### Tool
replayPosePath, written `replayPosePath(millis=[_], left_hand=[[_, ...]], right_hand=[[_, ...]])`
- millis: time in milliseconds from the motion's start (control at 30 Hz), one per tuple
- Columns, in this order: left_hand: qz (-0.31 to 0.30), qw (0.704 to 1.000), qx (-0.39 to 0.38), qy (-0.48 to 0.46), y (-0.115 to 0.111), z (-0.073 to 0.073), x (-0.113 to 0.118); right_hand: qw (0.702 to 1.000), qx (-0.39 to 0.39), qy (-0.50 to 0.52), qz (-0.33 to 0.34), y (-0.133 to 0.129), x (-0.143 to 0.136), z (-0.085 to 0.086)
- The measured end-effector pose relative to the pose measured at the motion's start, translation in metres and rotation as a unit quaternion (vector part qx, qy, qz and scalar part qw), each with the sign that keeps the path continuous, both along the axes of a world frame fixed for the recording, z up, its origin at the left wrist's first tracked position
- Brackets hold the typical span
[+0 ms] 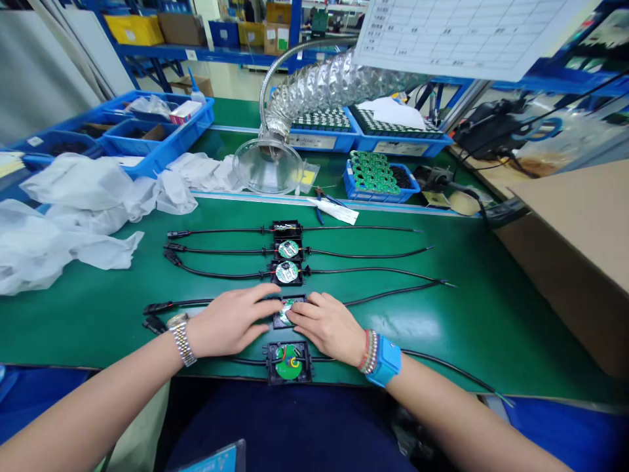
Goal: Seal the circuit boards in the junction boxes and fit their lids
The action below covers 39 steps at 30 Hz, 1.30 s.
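A small black plastic case (277, 322) with a round circuit board (285, 313) in it lies on the bench between my hands. My left hand (238, 319) is beside the case's left edge, fingers spread and holding nothing. Bent and close together, the fingers of my right hand (328, 324) are on the board; their tips partly cover it. Nearer me sits another open case (289, 362) with a green board and a small yellow ring-shaped part. Beyond my hands, three more cases (287, 252) stand in a column, with black cables (226, 251) running out both sides.
A clear fume hood (268, 167) on a foil duct hangs over the bench's back. White bags (88, 203) lie left, a cardboard box (580, 255) right. Pliers (319, 204), a white tube (337, 211) and a blue tray of green boards (376, 177) are beyond the cases.
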State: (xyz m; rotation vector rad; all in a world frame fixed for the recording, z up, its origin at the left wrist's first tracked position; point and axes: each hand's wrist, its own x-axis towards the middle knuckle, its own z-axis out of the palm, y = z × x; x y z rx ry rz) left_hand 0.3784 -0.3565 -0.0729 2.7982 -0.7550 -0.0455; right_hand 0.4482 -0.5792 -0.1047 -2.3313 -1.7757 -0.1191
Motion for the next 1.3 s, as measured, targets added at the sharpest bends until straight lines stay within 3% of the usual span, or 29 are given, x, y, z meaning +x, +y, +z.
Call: replayPosePath(millis=[67,133,233,367,600,767,967,1133,1300], left_hand=[[0.084,0.996,-0.034,0.003,0.005,-0.003,-0.002],[0.124,0.991,-0.049,-0.001,0.007,-0.008,-0.003],[0.117,0.993,-0.032,-0.006,0.005,-0.011,0.000],[0.121,0.992,0.003,0.025,-0.002,-0.006,0.006],[0.107,0.981,-0.065,0.146,-0.007,-0.002,0.008],[0.091,0.990,0.056,0.094,-0.005,-0.007,0.005],[0.032,0.983,0.124,0.132,-0.007,0.000,0.015],[0.056,0.982,0.156,0.085,-0.015,-0.002,0.009],[0.128,0.987,0.070,0.067,-0.005,-0.009,-0.005]], right_hand=[[1.000,-0.003,0.012,-0.003,0.000,-0.001,0.001],[1.000,-0.005,0.023,-0.006,0.001,-0.002,0.003],[0.999,-0.004,0.034,-0.008,0.002,-0.003,0.003],[0.999,-0.001,0.040,-0.009,0.001,-0.004,0.000],[0.999,0.009,0.045,-0.020,0.001,-0.006,-0.001],[0.998,-0.008,0.055,-0.015,0.003,-0.004,0.002],[0.995,-0.054,0.087,-0.021,0.008,-0.003,0.011],[0.994,-0.059,0.081,-0.044,0.014,-0.008,0.013],[0.995,-0.023,0.098,-0.028,0.002,-0.005,0.014]])
